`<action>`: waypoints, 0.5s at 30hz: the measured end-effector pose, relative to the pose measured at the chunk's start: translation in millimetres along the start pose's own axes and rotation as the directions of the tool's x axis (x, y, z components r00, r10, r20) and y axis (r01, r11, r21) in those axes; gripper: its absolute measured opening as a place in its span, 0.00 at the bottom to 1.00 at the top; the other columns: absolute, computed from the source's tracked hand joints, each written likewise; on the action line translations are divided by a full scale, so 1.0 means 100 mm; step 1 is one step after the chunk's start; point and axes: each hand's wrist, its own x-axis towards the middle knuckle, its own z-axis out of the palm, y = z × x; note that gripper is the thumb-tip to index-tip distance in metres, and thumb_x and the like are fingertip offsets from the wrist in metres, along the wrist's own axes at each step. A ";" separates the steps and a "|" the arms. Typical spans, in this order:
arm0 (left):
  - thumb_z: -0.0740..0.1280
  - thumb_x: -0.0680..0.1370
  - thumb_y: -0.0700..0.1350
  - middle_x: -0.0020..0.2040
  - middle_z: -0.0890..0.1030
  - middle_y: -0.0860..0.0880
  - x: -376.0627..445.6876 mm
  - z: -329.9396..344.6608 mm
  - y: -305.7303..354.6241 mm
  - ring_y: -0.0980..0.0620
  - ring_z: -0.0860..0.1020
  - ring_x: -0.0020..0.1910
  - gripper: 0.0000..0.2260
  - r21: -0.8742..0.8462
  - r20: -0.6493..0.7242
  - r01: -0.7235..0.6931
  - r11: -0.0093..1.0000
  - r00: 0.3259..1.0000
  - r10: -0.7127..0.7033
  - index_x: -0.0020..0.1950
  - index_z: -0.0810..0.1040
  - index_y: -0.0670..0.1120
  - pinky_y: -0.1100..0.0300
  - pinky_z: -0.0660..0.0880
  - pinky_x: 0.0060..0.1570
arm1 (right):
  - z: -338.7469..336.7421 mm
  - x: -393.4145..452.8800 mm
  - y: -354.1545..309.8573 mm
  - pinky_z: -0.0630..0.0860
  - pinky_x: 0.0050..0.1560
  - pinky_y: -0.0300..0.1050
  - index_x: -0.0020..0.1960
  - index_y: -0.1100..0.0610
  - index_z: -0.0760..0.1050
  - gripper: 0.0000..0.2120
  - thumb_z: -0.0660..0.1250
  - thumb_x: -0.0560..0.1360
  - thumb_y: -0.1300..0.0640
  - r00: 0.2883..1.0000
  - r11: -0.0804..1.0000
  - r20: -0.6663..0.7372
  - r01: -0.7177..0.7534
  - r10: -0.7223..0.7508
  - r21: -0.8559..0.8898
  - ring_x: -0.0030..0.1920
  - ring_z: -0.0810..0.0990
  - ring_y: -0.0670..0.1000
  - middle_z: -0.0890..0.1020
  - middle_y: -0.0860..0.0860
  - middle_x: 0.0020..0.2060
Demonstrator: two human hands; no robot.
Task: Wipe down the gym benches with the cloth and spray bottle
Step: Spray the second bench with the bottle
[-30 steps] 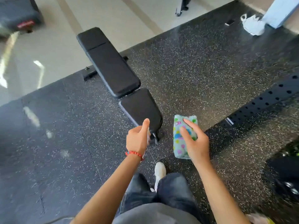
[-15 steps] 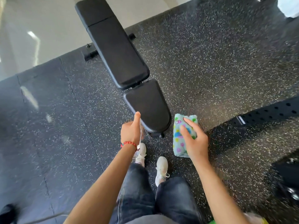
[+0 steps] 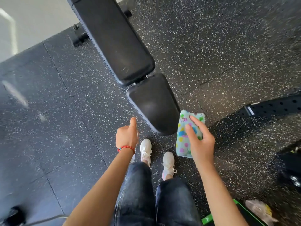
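Head view: we find the left hand (image 3: 127,136) clenched around something mostly hidden, thumb up, presumably the spray bottle. The right hand (image 3: 199,142) grasps the folded cloth (image 3: 183,137) at 3 o'clock of the bench (image 3: 138,79) seat end. Risk: spray drifting onto the rubber floor (image 3: 211,46), leaving it slippery underfoot. A perforated rack beam (image 3: 275,106) lies further toward 3 o'clock, crowding that side.

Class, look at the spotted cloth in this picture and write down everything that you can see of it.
The pale blue fluffy cloth with coloured spots is folded into a thick oblong pad. It looks like soft terry or microfibre, with green, pink, yellow and blue dots. The right hand grips it from above, fingers spread across its top. It is held in the air just right of the black padded bench seat, above the speckled floor.
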 end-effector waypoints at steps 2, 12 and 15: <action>0.56 0.73 0.64 0.29 0.75 0.43 0.08 -0.02 0.00 0.48 0.71 0.30 0.26 0.010 0.004 0.010 1.000 1.000 -0.010 0.28 0.70 0.42 0.56 0.69 0.36 | 0.07 0.03 -0.02 0.75 0.55 0.37 0.57 0.50 0.78 0.12 0.68 0.74 0.58 1.000 1.000 -0.019 -0.013 0.014 0.011 0.54 0.78 0.39 0.79 0.39 0.53; 0.58 0.78 0.60 0.20 0.71 0.49 0.17 -0.25 0.30 0.51 0.69 0.24 0.30 -0.044 -0.030 -0.123 0.991 0.992 0.121 0.19 0.65 0.45 0.58 0.65 0.31 | 0.24 0.10 -0.19 0.76 0.58 0.45 0.57 0.47 0.77 0.12 0.67 0.74 0.56 0.999 0.999 -0.020 -0.041 0.042 0.017 0.56 0.77 0.41 0.78 0.39 0.54; 0.59 0.78 0.60 0.20 0.70 0.49 0.19 -0.28 0.43 0.50 0.69 0.24 0.29 -0.063 -0.041 -0.113 0.992 0.993 0.110 0.20 0.65 0.45 0.58 0.65 0.31 | 0.28 0.19 -0.30 0.75 0.57 0.42 0.57 0.47 0.77 0.12 0.67 0.75 0.57 1.000 1.000 -0.001 -0.011 0.011 0.022 0.56 0.77 0.41 0.78 0.40 0.55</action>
